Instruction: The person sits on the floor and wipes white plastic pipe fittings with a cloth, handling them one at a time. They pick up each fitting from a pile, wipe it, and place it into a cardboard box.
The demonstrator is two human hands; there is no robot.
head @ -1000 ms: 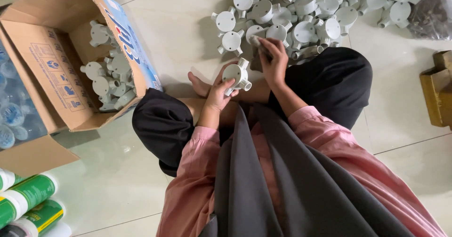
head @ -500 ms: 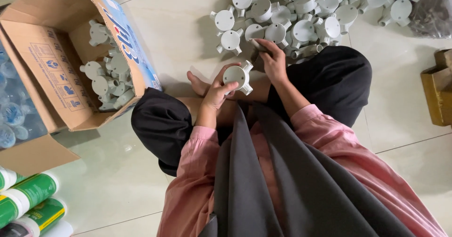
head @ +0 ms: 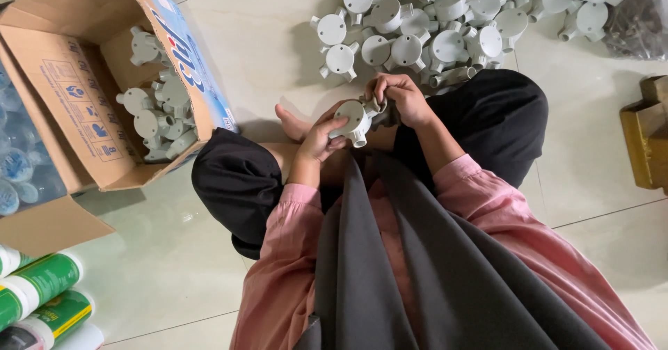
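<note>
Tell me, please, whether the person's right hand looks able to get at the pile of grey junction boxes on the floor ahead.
Probably yes: the right hand is at the held junction box, and the pile lies just beyond it on bare floor, nothing between.

Both hands raised together before the lap, left hand (head: pixel 321 136) cupped, right hand (head: pixel 402 98) curled, fingertips meeting

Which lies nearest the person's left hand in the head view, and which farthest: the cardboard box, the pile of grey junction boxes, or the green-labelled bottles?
1. Pile of grey junction boxes: just ahead of the left hand, on the floor.
2. Cardboard box: off to the left.
3. Green-labelled bottles: far lower-left corner.
</note>
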